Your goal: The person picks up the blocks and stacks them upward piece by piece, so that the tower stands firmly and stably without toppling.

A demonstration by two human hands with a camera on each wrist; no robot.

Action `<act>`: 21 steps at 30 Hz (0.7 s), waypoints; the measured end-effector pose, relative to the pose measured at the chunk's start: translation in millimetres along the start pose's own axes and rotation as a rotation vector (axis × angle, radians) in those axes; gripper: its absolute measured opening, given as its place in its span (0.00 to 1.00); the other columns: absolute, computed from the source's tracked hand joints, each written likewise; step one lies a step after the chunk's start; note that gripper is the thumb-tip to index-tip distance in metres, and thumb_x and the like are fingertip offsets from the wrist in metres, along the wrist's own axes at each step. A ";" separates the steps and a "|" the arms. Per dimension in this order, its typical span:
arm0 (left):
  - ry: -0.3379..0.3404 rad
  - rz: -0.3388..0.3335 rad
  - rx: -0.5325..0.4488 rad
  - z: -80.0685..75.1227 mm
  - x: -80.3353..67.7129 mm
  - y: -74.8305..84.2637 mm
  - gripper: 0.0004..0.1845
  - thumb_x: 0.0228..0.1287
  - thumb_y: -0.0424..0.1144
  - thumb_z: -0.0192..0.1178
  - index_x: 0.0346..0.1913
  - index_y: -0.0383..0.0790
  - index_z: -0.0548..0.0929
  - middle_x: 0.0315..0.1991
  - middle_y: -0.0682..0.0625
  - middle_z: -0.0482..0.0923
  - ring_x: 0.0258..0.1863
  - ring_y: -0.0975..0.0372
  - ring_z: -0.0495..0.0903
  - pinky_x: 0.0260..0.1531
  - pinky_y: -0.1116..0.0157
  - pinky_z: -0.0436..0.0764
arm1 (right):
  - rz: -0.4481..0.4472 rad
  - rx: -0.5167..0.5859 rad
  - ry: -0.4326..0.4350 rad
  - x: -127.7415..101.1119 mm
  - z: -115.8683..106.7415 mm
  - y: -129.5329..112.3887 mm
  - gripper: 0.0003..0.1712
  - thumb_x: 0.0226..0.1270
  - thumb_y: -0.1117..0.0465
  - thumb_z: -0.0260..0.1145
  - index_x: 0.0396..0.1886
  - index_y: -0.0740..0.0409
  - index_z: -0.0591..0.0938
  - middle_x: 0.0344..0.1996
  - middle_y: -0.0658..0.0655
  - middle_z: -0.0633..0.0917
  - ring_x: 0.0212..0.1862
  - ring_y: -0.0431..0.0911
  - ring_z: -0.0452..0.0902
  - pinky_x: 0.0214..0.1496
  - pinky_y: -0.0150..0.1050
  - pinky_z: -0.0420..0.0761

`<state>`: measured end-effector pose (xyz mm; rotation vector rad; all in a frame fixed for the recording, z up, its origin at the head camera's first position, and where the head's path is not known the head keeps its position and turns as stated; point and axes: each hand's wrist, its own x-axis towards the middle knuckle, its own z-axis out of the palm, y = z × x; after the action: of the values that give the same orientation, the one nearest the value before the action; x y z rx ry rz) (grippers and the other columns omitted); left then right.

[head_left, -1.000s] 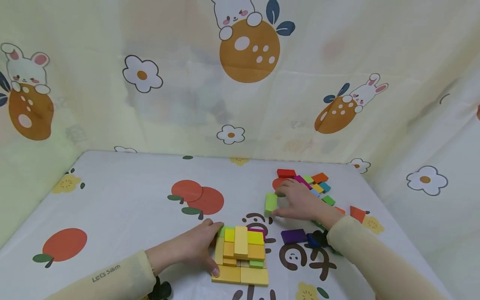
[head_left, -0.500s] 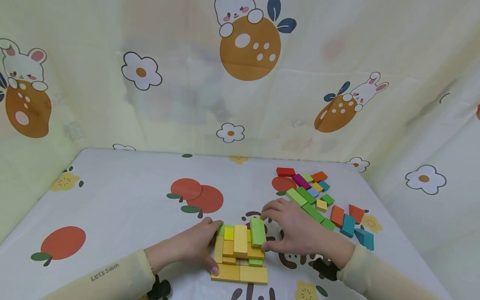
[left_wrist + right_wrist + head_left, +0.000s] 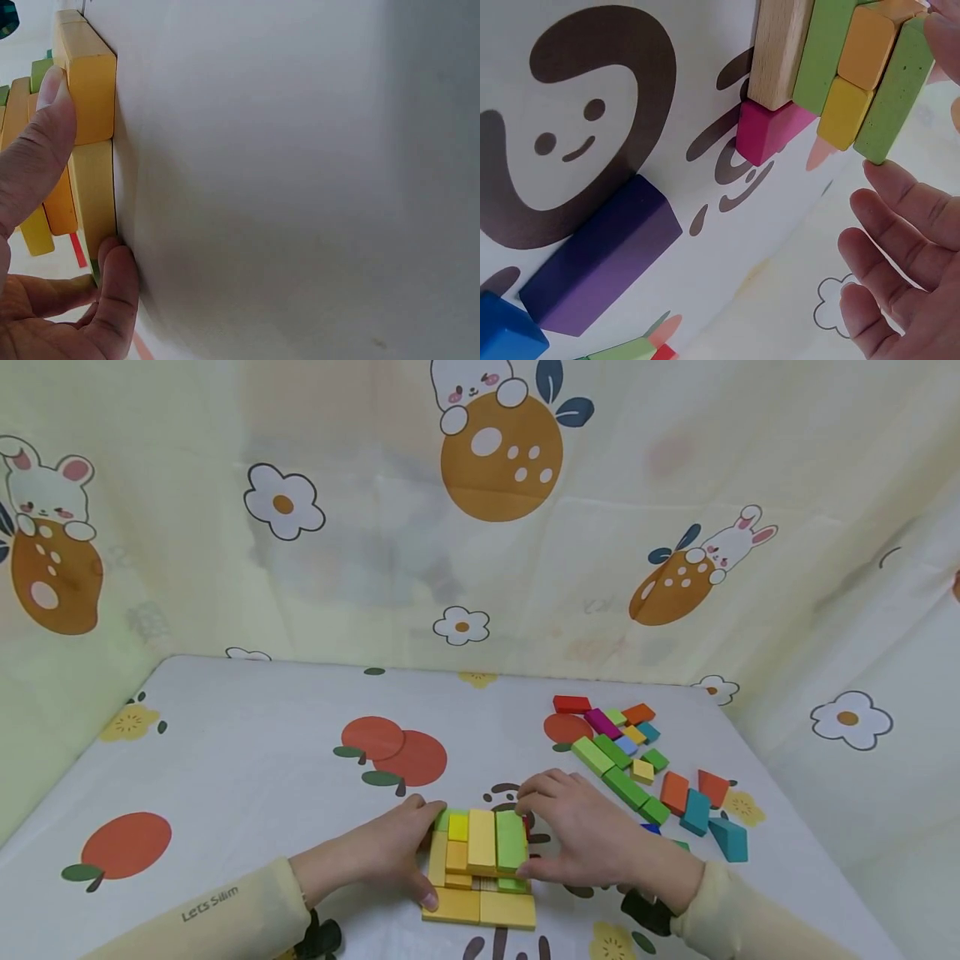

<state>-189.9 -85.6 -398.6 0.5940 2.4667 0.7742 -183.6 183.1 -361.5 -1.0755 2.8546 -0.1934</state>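
A low stack of building blocks (image 3: 457,906), mostly yellow and orange, stands on the tablecloth. My left hand (image 3: 393,852) holds its left side, thumb at the front corner and fingers at the back; the left wrist view shows the thumb (image 3: 45,135) against a yellow block (image 3: 94,180). A light green block (image 3: 511,842) lies on top, beside an upright-running pale yellow block (image 3: 482,841). My right hand (image 3: 585,831) pinches the green block by its two ends; in the right wrist view a fingertip (image 3: 881,172) meets its end. A pink block (image 3: 769,131) sits low at the stack's back.
Loose blocks in several colours lie at the right, among them a red block (image 3: 572,704), an orange block (image 3: 674,792) and a teal triangle (image 3: 729,839). A purple block (image 3: 604,255) and a blue block (image 3: 506,326) lie near the right hand. A patterned curtain (image 3: 360,568) hangs behind.
My right hand has carried the light green block leftward from beside the loose blocks and lowered it onto the top right of the stack. My left hand has stayed on the stack.
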 end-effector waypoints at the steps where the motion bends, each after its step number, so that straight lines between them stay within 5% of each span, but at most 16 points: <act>1: 0.000 -0.001 -0.001 0.2 0.0 0.1 0.58 0.38 0.45 0.86 0.74 0.32 0.66 0.54 0.44 0.73 0.50 0.58 0.74 0.62 0.52 0.80 | 0.001 0.002 -0.002 0.1 0.3 -0.1 0.34 0.58 0.31 0.72 0.51 0.52 0.85 0.56 0.49 0.82 0.61 0.47 0.74 0.65 0.55 0.77; 21: 0.005 0.012 0.005 0.6 -0.6 -0.6 0.59 0.37 0.44 0.87 0.74 0.30 0.66 0.53 0.44 0.72 0.49 0.59 0.73 0.62 0.53 0.80 | 0.025 0.010 -0.037 2.5 0.2 -1.5 0.36 0.56 0.32 0.74 0.54 0.51 0.85 0.57 0.50 0.82 0.63 0.48 0.73 0.67 0.55 0.76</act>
<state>-189.3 -86.1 -399.1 0.6103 2.4724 0.7760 -184.4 180.3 -361.6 -1.0296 2.8297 -0.1829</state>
